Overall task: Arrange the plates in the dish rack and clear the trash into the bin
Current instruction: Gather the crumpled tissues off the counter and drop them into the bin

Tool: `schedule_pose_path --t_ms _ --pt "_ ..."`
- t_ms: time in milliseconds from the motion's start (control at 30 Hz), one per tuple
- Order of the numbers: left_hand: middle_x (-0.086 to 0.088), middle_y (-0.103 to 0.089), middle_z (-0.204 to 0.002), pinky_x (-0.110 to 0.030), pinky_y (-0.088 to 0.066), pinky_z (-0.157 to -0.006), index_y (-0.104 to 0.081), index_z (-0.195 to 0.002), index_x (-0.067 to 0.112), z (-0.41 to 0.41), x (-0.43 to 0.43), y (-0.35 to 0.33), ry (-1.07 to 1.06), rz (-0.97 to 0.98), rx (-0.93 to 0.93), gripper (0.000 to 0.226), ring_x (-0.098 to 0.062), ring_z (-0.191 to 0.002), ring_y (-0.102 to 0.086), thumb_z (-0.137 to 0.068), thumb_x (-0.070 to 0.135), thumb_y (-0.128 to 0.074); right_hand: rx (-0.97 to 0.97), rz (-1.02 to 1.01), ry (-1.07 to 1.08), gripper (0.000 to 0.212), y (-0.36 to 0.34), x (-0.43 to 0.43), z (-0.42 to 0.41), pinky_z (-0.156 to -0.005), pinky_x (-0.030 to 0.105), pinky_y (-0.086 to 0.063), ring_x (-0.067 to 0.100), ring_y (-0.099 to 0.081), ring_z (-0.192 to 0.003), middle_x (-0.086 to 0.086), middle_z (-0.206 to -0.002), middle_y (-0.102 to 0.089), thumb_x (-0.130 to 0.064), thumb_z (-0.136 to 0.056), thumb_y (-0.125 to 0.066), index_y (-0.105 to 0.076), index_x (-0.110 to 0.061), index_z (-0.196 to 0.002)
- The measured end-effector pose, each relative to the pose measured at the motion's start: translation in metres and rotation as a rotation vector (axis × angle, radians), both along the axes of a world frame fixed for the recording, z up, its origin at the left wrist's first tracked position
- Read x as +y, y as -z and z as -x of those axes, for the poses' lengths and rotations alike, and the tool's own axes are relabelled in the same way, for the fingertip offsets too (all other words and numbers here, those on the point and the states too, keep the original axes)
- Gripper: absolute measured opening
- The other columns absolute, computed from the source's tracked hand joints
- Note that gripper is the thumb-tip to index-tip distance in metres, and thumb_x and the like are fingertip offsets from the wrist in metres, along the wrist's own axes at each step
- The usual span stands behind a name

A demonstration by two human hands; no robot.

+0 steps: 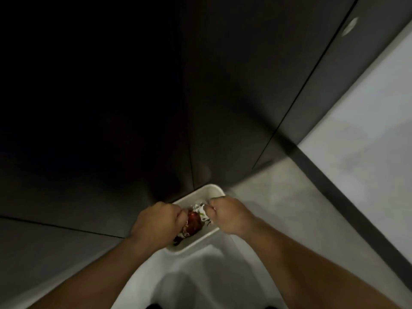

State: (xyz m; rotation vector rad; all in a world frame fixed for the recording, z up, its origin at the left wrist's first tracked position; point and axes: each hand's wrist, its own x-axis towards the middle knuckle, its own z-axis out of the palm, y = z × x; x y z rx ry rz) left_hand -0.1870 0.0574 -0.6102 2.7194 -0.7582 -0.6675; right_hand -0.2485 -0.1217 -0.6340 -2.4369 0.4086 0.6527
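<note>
A small white rectangular bin (214, 189) stands on the floor in a corner of dark cabinet fronts. Both my hands hover over its opening. My left hand (156, 224) is closed around a reddish-brown piece of trash (193, 222) with bits of white wrapper. My right hand (227, 215) is a fist pinching crumpled white paper (199, 208) with green flecks. The two pieces of trash touch each other just above or inside the bin; I cannot tell which. No plates or dish rack are in view.
Dark cabinet panels (234, 108) rise behind and left of the bin. A pale floor (278, 208) spreads to the right, with a dark strip (347, 208) crossing it diagonally. A lighter floor area (374, 130) lies at far right.
</note>
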Motion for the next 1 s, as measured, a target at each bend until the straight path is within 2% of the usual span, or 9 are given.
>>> schedule_pose_path --t_ms 200,300,367,433,533,600,733,833,1000 --pt "0.005 -0.048 -0.058 -0.029 -0.038 -0.056 -0.039 -0.053 0.027 -0.007 0.001 0.106 0.034 -0.040 -0.058 0.044 -0.010 -0.056 -0.047 -0.095 0.038 -0.044 0.141 0.041 -0.197 0.033 0.135 0.004 -0.042 -0.089 0.039 -0.053 0.023 -0.062 -0.097 0.004 -0.116 -0.065 -0.038 -0.096 -0.053 -0.062 -0.020 -0.122" --pt "0.005 -0.057 -0.064 -0.030 -0.044 -0.060 -0.049 -0.058 0.028 -0.017 -0.007 0.145 0.030 -0.018 -0.096 0.043 -0.013 -0.062 -0.055 -0.092 0.052 -0.041 0.143 0.009 -0.217 0.036 0.162 -0.003 -0.048 -0.088 0.036 -0.054 0.020 -0.062 -0.095 0.002 -0.118 -0.066 -0.034 -0.093 -0.055 -0.059 -0.025 -0.128" --pt "0.005 -0.067 -0.079 -0.032 -0.050 -0.070 -0.064 -0.077 0.029 -0.021 -0.017 0.166 0.032 -0.018 -0.087 0.043 -0.015 -0.075 -0.063 -0.093 0.058 -0.036 0.106 -0.005 -0.200 0.031 0.159 -0.014 -0.051 -0.084 0.033 -0.054 0.018 -0.063 -0.091 0.001 -0.113 -0.068 -0.032 -0.093 -0.054 -0.064 -0.025 -0.122" --pt "0.002 -0.069 -0.103 -0.031 -0.049 -0.079 -0.063 -0.106 0.030 -0.022 -0.028 0.185 0.030 -0.018 0.039 0.040 -0.016 -0.092 -0.063 -0.097 0.056 -0.034 0.064 -0.016 -0.162 0.026 0.147 -0.027 -0.049 -0.086 0.033 -0.054 0.016 -0.064 -0.093 -0.003 -0.112 -0.069 -0.030 -0.094 -0.053 -0.069 -0.028 -0.115" --pt "0.002 -0.046 -0.141 -0.035 -0.038 -0.102 -0.036 -0.138 0.031 -0.023 -0.035 0.208 -0.042 -0.033 0.341 0.056 -0.019 -0.126 -0.045 -0.093 0.064 -0.034 -0.010 -0.040 -0.111 0.022 0.117 -0.042 -0.039 -0.090 0.035 -0.054 0.016 -0.064 -0.100 -0.004 -0.114 -0.067 -0.027 -0.099 -0.052 -0.070 -0.026 -0.111" --pt "0.001 -0.036 -0.149 -0.042 -0.034 -0.109 -0.025 -0.145 0.033 -0.025 -0.032 0.208 -0.073 -0.054 0.420 0.066 -0.022 -0.133 -0.039 -0.090 0.068 -0.033 -0.035 -0.080 -0.062 0.030 0.098 -0.047 -0.032 -0.093 0.031 -0.051 0.017 -0.060 -0.112 -0.003 -0.127 -0.062 -0.029 -0.100 -0.052 -0.061 -0.028 -0.128" --pt "0.000 -0.047 -0.143 -0.035 -0.038 -0.106 -0.041 -0.140 0.030 -0.019 -0.020 0.153 0.039 -0.055 0.271 0.054 -0.021 -0.126 -0.049 -0.096 0.059 -0.034 -0.069 -0.131 0.041 0.040 0.051 -0.043 -0.012 -0.097 0.032 -0.048 0.017 -0.056 -0.119 -0.002 -0.136 -0.057 -0.035 -0.100 -0.052 -0.050 -0.035 -0.139" --pt "0.001 -0.061 -0.118 -0.031 -0.047 -0.089 -0.062 -0.114 0.025 -0.015 -0.016 0.070 0.101 0.005 0.128 0.035 -0.019 -0.104 -0.059 -0.098 0.046 -0.040 -0.084 -0.147 0.059 0.036 -0.006 -0.039 0.000 -0.092 0.028 -0.049 0.015 -0.059 -0.113 -0.002 -0.130 -0.059 -0.040 -0.099 -0.052 -0.054 -0.035 -0.135" --pt "0.014 -0.062 -0.093 -0.025 -0.050 -0.071 -0.066 -0.100 0.031 0.003 -0.031 -0.096 0.165 0.159 0.041 0.036 -0.004 -0.080 -0.059 -0.095 0.057 -0.042 -0.181 -0.203 0.113 0.026 -0.146 -0.056 0.015 -0.085 0.022 -0.053 0.002 -0.063 -0.098 -0.013 -0.108 -0.068 -0.035 -0.098 -0.055 -0.062 -0.031 -0.124"
